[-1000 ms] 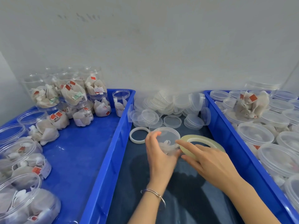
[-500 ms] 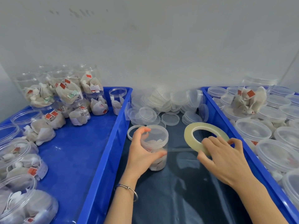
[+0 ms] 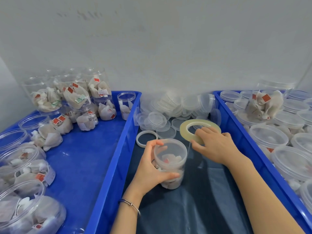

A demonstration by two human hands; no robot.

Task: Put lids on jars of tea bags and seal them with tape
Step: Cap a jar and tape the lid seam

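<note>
My left hand (image 3: 150, 168) is curled round the jar of tea bags (image 3: 170, 166), thumb across its lower front and fingers hooked over the far edge of its lid (image 3: 169, 149), which already sits on top. The jar stands on the dark sheet (image 3: 194, 208) between the two blue trays, tilted a little towards me. A thin bangle (image 3: 130, 206) rides on that wrist.

Just beyond and to the right, my right hand (image 3: 214, 146) grips the roll of clear tape (image 3: 199, 130), fingers curled over its near side (a taut strip seems to run from the roll down to the jar's rim). A bare white ring (image 3: 146, 138) lies left of the roll, and loose lids (image 3: 170, 108) are heaped further back against the wall.

The left tray (image 3: 94, 146) holds open jars of tea bags (image 3: 72, 98); the right tray (image 3: 236, 132) holds lidded jars (image 3: 268, 137).
</note>
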